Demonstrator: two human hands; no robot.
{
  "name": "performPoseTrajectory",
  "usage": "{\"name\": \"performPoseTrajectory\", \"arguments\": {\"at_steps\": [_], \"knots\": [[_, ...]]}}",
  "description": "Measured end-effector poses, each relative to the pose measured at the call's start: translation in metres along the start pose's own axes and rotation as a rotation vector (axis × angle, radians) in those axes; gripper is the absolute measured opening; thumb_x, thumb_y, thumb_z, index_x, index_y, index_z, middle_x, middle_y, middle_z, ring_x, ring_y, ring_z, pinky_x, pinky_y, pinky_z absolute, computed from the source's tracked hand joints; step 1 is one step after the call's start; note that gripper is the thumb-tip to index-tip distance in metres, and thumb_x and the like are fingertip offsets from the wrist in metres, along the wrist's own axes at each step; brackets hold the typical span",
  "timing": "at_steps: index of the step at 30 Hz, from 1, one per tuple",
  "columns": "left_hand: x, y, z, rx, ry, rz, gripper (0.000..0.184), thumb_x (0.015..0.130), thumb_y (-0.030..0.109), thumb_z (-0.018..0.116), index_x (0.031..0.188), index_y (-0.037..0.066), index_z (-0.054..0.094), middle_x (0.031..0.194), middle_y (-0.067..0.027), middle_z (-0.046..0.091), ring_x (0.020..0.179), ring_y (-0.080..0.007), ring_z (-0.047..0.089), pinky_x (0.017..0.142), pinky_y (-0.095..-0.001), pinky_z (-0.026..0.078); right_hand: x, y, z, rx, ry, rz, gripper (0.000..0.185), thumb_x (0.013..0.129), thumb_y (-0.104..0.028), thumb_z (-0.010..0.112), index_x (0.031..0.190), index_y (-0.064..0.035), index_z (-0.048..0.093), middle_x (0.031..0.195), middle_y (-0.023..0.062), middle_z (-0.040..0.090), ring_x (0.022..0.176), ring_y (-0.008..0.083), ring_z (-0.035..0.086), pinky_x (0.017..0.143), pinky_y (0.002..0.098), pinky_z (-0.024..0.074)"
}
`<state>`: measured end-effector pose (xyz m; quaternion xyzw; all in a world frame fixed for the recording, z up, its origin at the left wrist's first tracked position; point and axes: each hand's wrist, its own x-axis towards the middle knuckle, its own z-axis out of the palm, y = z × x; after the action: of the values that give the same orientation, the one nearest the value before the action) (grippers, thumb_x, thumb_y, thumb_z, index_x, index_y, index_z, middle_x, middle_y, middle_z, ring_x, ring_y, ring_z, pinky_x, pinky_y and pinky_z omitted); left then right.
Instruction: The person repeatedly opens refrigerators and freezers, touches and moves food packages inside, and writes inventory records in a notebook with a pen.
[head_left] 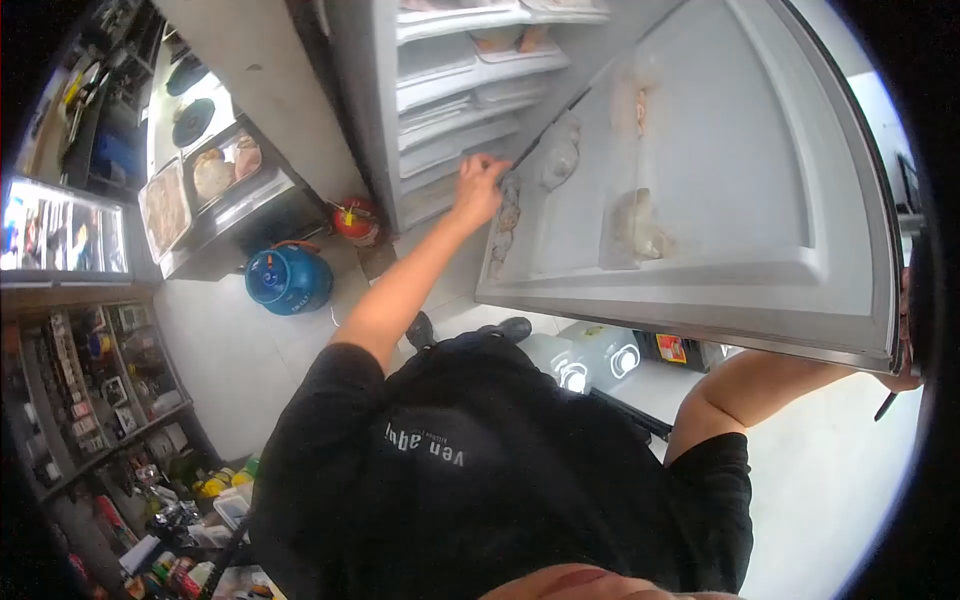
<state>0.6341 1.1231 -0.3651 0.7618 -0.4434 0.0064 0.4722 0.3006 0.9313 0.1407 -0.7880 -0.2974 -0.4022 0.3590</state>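
Note:
A tall freezer [385, 120] stands open, with white shelves and trays inside. Its door [720, 150] is swung wide to the right, and pale wrapped items [562, 160] sit along the door's inner side. My left hand [481, 188] is raised at the freezer opening, beside the dark seal near the door's inner edge. Its fingers are curled together; what they hold, if anything, is too small to tell. At the far right, my right hand [903, 381] grips the outer edge of the door, mostly hidden behind it.
A blue gas cylinder [288, 281] and a red fire extinguisher [356, 220] stand on the floor to the left. Beyond them, a counter [225, 225] bears trays of food. Shelves [90, 455] with goods line the lower left. Grey appliances with round dials [600, 358] stand below the door.

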Motion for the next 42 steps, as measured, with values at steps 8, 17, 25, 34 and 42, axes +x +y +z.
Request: {"name": "performPoseTrajectory", "arguments": {"at_steps": [8, 17, 25, 34, 42], "knots": [[0.074, 0.011, 0.116, 0.146, -0.325, -0.218, 0.064, 0.08, 0.0, 0.055, 0.139, 0.026, 0.053, 0.125, -0.0146, 0.045, 0.119, -0.0351, 0.042, 0.101, -0.0481, 0.039, -0.036, -0.007, 0.015, -0.457, 0.688, 0.103, 0.059, 0.104, -0.053, 0.019, 0.102, -0.0068, 0.056, 0.064, 0.0041, 0.048, 0.058, 0.0185, 0.045, 0.064, 0.039, 0.0411], [0.145, 0.005, 0.175, 0.285, -0.453, -0.24, 0.065, 0.083, 0.011, 0.062, 0.142, 0.035, 0.049, 0.128, -0.0141, 0.044, 0.123, -0.037, 0.04, 0.103, -0.0513, 0.038, -0.094, 0.025, 0.021, -0.352, 0.63, 0.148, 0.055, 0.104, -0.051, 0.02, 0.101, -0.0088, 0.056, 0.065, 0.0022, 0.048, 0.061, 0.0173, 0.045, 0.068, 0.0382, 0.042], [0.157, -0.006, 0.196, 0.312, -0.375, -0.176, 0.06, 0.077, 0.015, 0.069, 0.134, 0.032, 0.057, 0.128, -0.0151, 0.044, 0.126, -0.0382, 0.037, 0.105, -0.0557, 0.033, -0.119, 0.06, 0.048, -0.245, 0.634, 0.212, 0.052, 0.104, -0.049, 0.021, 0.101, -0.0105, 0.056, 0.066, 0.0004, 0.047, 0.063, 0.0163, 0.045, 0.073, 0.0376, 0.0428], [0.121, -0.014, 0.207, 0.23, -0.147, -0.08, 0.039, 0.082, 0.009, 0.06, 0.117, 0.024, 0.068, 0.133, -0.0152, 0.044, 0.134, -0.0392, 0.03, 0.11, -0.0652, 0.023, -0.124, 0.066, 0.078, -0.167, 0.596, 0.248, 0.048, 0.104, -0.046, 0.023, 0.1, -0.0124, 0.056, 0.067, -0.0016, 0.047, 0.066, 0.0151, 0.045, 0.078, 0.0369, 0.0437], [0.02, -0.016, 0.154, 0.1, -0.002, -0.235, 0.056, 0.07, 0.006, 0.07, 0.124, 0.014, 0.062, 0.133, -0.0205, 0.046, 0.126, -0.0401, 0.041, 0.107, -0.0522, 0.034, -0.082, 0.055, 0.103, -0.093, 0.533, 0.189, 0.044, 0.105, -0.044, 0.024, 0.1, -0.0141, 0.056, 0.067, -0.0033, 0.046, 0.068, 0.0141, 0.045, 0.082, 0.0362, 0.0445]]}}
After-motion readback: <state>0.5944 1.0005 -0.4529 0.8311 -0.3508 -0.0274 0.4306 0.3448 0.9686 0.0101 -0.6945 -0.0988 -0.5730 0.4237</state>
